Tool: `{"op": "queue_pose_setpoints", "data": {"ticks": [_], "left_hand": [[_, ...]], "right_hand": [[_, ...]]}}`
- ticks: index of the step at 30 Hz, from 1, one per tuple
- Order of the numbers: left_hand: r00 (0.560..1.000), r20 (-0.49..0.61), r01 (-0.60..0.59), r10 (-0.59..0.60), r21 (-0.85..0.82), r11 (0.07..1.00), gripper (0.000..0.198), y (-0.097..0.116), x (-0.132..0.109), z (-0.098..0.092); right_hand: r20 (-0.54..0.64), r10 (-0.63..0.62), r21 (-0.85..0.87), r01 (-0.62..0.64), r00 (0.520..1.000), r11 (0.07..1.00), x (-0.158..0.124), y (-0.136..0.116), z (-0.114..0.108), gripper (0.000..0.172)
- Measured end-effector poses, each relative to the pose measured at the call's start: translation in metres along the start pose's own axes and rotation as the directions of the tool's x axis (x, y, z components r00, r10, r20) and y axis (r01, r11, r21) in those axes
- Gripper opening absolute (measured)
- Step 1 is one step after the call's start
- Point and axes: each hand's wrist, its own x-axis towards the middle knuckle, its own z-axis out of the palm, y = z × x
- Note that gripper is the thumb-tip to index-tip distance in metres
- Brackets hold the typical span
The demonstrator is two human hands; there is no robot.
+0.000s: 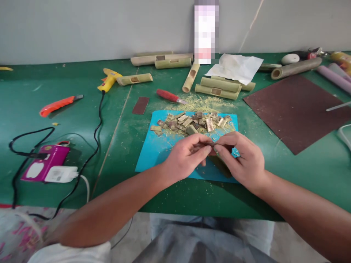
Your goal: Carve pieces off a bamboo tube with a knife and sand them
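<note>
My left hand (189,151) and my right hand (240,157) meet over a blue sheet (153,153). Their thumbs and fingers pinch a small thin brown piece (212,144) between them; whether it is bamboo or sandpaper I cannot tell. Just beyond my fingers, a heap of small cut bamboo pieces (189,122) lies on the sheet among shavings. A red-handled knife (168,95) rests past the sheet's far edge, near yellowish sawdust (208,103). To its left is a small brown rectangle (140,105) that looks like sandpaper.
Notched bamboo tubes (216,91) lie at the back, some beside white paper (236,67). A large brown sheet (296,113) is at right. On the left are a yellow glue gun (109,80), an orange utility knife (59,105) and a purple power strip (45,162) with cords.
</note>
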Motion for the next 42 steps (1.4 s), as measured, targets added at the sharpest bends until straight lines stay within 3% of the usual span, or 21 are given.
{"op": "queue_pose_setpoints", "data": {"ticks": [3, 7, 11, 19, 24, 30, 35, 42], "left_hand": [[0.986, -0.047, -0.149, 0.162, 0.206, 0.967, 0.007, 0.0001, 0.0011, -0.0018], [0.937, 0.008, -0.327, 0.349, 0.369, 0.870, 0.013, -0.0001, 0.0008, -0.0033], [0.891, 0.017, -0.421, 0.454, 0.402, 0.813, 0.006, -0.0024, -0.0008, -0.0022], [0.889, -0.068, -0.382, 0.453, 0.436, 0.815, 0.012, 0.0009, -0.0027, -0.0034], [0.888, -0.147, -0.363, 0.436, 0.357, 0.860, 0.015, -0.0001, -0.0029, -0.0027], [0.857, -0.085, -0.444, 0.508, 0.378, 0.812, 0.008, -0.0005, -0.0040, -0.0036], [0.805, 0.008, -0.552, 0.594, 0.376, 0.744, 0.015, 0.0008, -0.0042, -0.0072], [0.789, 0.020, -0.580, 0.614, 0.354, 0.733, 0.012, 0.0033, -0.0044, -0.0095]], "right_hand": [[-0.003, 0.082, 0.067, -0.082, 0.997, 0.994, 0.0002, -0.0016, -0.0003, 0.009], [0.018, 0.220, 0.142, -0.220, 0.975, 0.965, -0.0016, -0.0016, 0.0020, 0.009], [0.021, 0.158, 0.157, -0.159, 0.987, 0.975, -0.0013, 0.0000, 0.0026, 0.008], [0.080, 0.010, 0.212, -0.027, 0.997, 0.977, 0.0006, -0.0020, -0.0016, 0.011], [0.105, 0.030, 0.264, -0.057, 0.994, 0.963, 0.0007, -0.0012, 0.0016, 0.012], [0.108, 0.092, 0.338, -0.124, 0.990, 0.933, 0.0005, 0.0021, 0.0039, 0.005], [0.024, -0.027, 0.245, 0.020, 0.999, 0.969, 0.0014, 0.0019, 0.0007, 0.012], [-0.008, -0.132, 0.221, 0.130, 0.991, 0.967, 0.0032, 0.0000, -0.0011, 0.021]]}}
